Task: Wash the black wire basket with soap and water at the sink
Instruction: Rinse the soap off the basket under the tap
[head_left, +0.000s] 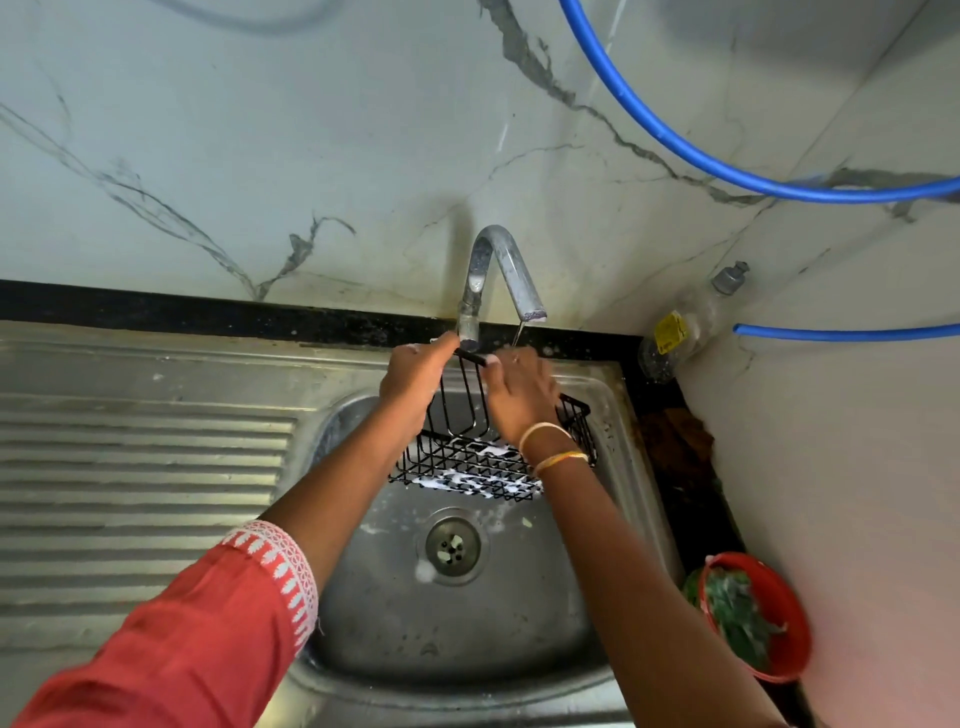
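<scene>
Over the sink (613, 384), going L to R: ribbed drainboard (145, 467), then left hand (413, 382) w/ fingers curled round the top bar of the black wire basket (483, 467), holding it up above the drain (453, 545). Basket hangs tilted, foam on its lower grid. Tap (498, 275) above gives only a thin trickle. Right hand (522, 397) is at the same bar, thumb against it; can't tell if it really grips or just rubs. Far R: soap bottle (680, 327), red bowl (753, 616). Judgement: rinse step. Keep L grip firm, rub each wire under the stream, turn basket so suds at bottom get water too.
</scene>
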